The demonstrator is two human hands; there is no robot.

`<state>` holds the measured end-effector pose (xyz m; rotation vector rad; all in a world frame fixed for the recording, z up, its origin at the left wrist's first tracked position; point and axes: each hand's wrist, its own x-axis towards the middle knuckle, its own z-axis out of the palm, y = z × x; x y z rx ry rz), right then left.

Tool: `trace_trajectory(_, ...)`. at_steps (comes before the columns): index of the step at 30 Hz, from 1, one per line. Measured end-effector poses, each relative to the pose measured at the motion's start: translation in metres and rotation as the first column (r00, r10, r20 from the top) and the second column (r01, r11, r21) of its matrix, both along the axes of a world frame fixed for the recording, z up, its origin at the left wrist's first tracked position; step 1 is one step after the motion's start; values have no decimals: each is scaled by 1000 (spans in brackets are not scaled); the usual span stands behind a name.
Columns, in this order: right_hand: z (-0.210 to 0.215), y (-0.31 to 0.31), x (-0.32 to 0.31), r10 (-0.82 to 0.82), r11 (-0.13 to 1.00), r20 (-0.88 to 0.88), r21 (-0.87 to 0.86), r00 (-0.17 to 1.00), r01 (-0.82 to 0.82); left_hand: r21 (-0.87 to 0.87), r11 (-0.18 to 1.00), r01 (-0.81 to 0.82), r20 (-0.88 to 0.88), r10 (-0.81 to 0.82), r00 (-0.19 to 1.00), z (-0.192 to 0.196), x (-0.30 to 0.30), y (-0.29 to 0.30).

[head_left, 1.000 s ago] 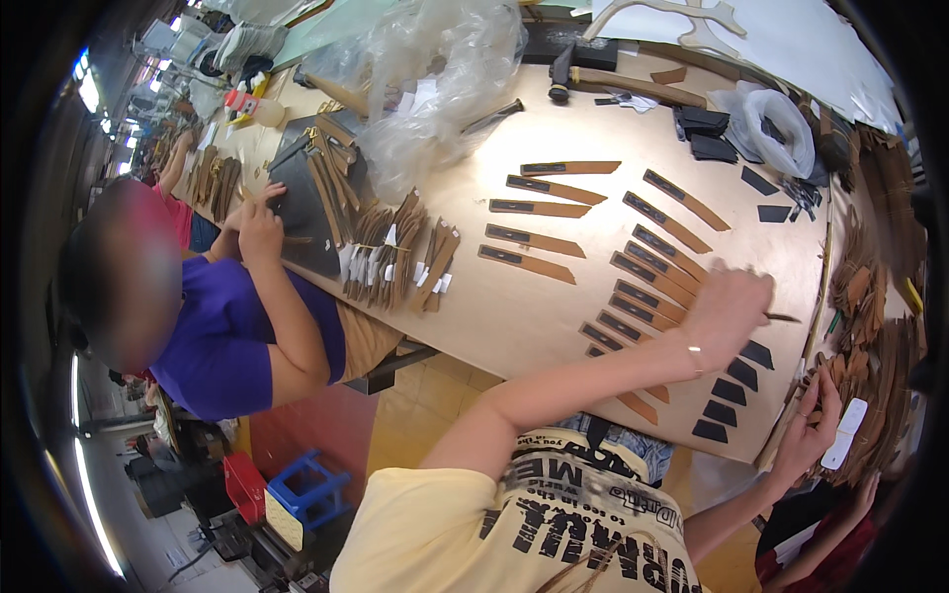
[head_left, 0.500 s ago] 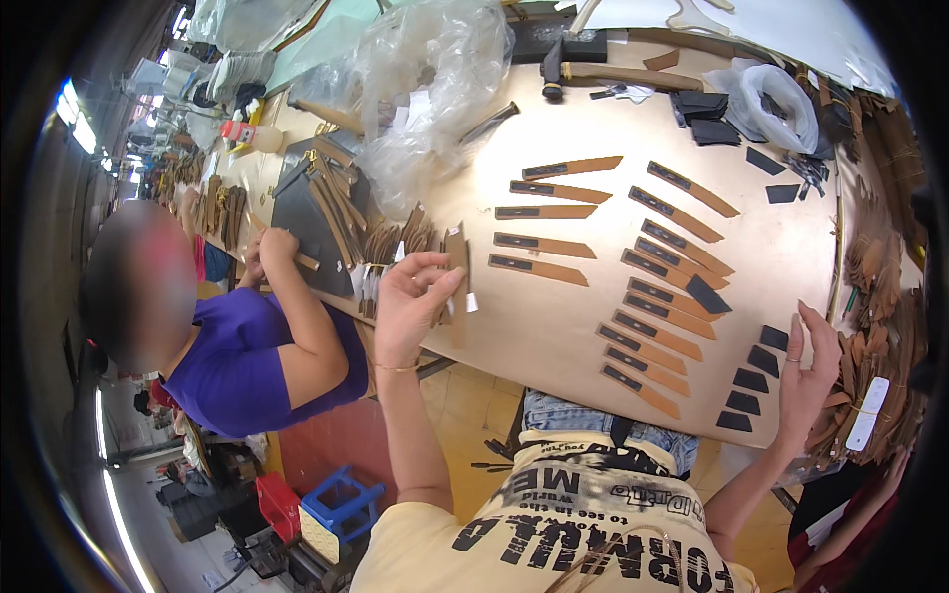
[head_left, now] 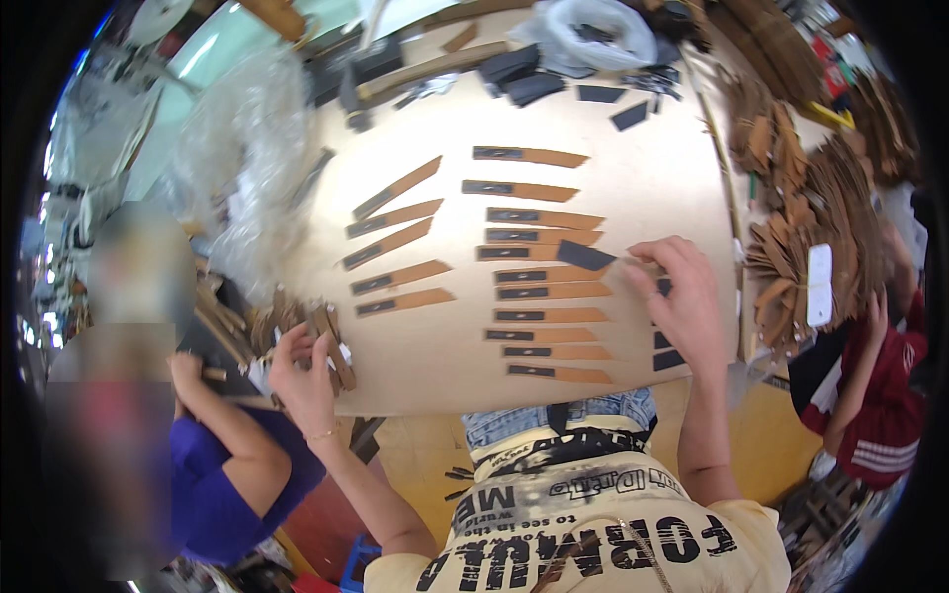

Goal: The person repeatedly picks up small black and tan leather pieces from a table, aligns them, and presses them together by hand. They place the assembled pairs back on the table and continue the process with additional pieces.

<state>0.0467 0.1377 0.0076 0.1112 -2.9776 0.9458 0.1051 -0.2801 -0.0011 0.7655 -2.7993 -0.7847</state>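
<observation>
At the left table edge my left hand is beside a pile of brown leather strips, thumb and fingers parted, nothing visible between them. My right hand is over the right part of the table, fingers bent and apart, near a loose black trapezoid patch. That patch lies slanted across the ends of tan strips. Beneath the right hand, black patches are partly hidden. Tan strips with a dark piece at one end lie in a left group and a longer right column.
A clear plastic bag and a hammer lie toward the far left. Black pieces sit beside a white plastic bag at the back. Bundled brown strips fill the right side. A person in purple works at left.
The view has swung to the right. My left hand has let go of the brown strip beside the pile. My right hand has moved left across the table toward the loose black patch.
</observation>
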Motion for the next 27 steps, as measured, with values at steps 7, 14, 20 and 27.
trace_trajectory(7,-24,-20,-2,-43,999,5,17,999,43,-255,961,105,-328,-188,926,0,-18,57)
trace_trajectory(14,-31,-25,-1,-42,998,-29,-47,999,40,-117,676,727,-70,-736,673,-15,-40,167)
trace_trajectory(20,-11,12,-2,-96,943,-38,-325,995,78,-35,572,819,199,-799,567,-32,-43,207)
trace_trajectory(27,-15,66,-35,-158,987,-20,9,987,158,-59,692,719,-151,-718,679,-21,-68,177)
